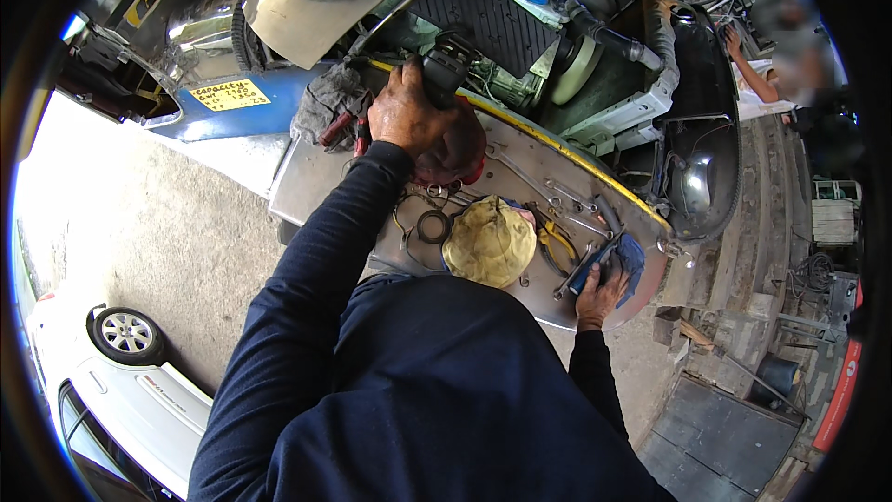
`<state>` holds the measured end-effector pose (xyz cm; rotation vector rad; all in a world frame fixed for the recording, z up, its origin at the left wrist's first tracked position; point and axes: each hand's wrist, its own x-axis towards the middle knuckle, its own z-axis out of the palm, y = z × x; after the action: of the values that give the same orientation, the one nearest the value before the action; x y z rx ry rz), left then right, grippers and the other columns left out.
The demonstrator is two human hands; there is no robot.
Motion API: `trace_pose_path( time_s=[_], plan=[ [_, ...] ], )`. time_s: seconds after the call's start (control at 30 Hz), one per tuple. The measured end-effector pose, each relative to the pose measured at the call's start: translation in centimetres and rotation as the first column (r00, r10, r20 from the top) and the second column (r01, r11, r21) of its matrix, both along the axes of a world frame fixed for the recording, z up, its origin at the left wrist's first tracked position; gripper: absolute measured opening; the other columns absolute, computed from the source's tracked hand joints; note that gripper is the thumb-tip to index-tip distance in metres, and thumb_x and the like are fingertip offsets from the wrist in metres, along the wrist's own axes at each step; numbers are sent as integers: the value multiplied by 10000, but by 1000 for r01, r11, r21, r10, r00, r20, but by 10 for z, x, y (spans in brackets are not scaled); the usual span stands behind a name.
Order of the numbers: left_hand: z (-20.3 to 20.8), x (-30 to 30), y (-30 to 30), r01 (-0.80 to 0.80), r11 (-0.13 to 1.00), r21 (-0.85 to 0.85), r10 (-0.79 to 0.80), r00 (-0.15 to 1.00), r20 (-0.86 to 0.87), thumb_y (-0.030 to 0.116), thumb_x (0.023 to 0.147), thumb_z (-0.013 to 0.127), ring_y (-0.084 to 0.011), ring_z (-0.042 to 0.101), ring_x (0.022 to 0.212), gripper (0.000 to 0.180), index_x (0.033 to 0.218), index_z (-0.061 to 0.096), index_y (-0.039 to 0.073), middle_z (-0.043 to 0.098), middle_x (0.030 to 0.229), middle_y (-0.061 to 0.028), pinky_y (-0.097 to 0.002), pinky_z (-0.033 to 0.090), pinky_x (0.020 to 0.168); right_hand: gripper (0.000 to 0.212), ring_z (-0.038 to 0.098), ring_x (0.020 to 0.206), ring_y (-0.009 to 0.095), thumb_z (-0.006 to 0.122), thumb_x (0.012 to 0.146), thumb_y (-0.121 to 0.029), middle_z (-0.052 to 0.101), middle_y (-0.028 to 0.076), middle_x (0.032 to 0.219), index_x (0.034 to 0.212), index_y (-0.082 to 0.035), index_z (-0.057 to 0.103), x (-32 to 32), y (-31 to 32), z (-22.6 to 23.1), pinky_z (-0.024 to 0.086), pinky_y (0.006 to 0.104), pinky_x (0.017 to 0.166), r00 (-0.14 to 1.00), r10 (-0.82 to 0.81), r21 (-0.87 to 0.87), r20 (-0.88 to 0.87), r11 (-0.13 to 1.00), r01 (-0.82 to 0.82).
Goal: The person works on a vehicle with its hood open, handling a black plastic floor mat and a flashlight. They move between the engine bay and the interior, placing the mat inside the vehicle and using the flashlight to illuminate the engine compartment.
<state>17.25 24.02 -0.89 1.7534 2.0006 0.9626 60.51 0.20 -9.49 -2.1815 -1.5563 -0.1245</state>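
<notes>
Left arm slanting toward one o'clock; left hand sitting near twelve, back upward, fingers gripping. Right hand lying near four, fingers spreading, pointing toward one.

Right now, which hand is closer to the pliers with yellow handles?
The right hand. It's at the blue cloth, just right of the pliers and slightly lower; the left hand is farther away, up and left.
</notes>
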Motion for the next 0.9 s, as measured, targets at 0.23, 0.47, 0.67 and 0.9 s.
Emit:
trace_pose_path(
  time_s=[0.23, 0.47, 0.67, 0.9],
  plan=[
    [0, 1, -1, -6, 1000, -4, 6, 1000, -26, 430, 715, 877, -446, 696, 1183, 967, 1503, 492, 25, 651, 1342, -232, -523, 584, 982, 579, 477, 1401, 460, 637, 1033, -481, 579, 189, 1464, 1456, -87, 612, 0, 1, -1, 302, 571, 1222, 1000, -1, 18, -2, 1000, 1],
    [-3, 0, 0, 1, 1000, 9, 0, 999, -50, 442, 708, 887, -445, 696, 1177, 936, 1457, 515, 23, 647, 1331, -225, -524, 588, 974, 569, 479, 1398, 460, 628, 1035, -471, 582, 188, 1460, 1448, -79, 617, 0, 0, -1, 299, 572, 1224, 1000, 15, 17, 6, 1000, -15],
    [-4, 0, 1, 10, 999, 35, -9, 999, -45, 447, 711, 886, -448, 694, 1177, 923, 1448, 520, 30, 648, 1328, -227, -526, 586, 976, 563, 483, 1391, 462, 632, 1034, -465, 585, 187, 1450, 1442, -77, 618, 0, 1, -1, 304, 572, 1222, 999, 16, 29, 29, 999, -17],
    [-2, -3, -2, 30, 998, 50, -28, 999, -40, 428, 712, 890, -447, 694, 1172, 919, 1457, 522, 34, 654, 1308, -221, -529, 582, 976, 560, 489, 1387, 454, 648, 1028, -455, 590, 183, 1434, 1439, -77, 618, 0, 1, 0, 300, 573, 1228, 1000, 17, 31, 22, 999, -18]
  ],
)
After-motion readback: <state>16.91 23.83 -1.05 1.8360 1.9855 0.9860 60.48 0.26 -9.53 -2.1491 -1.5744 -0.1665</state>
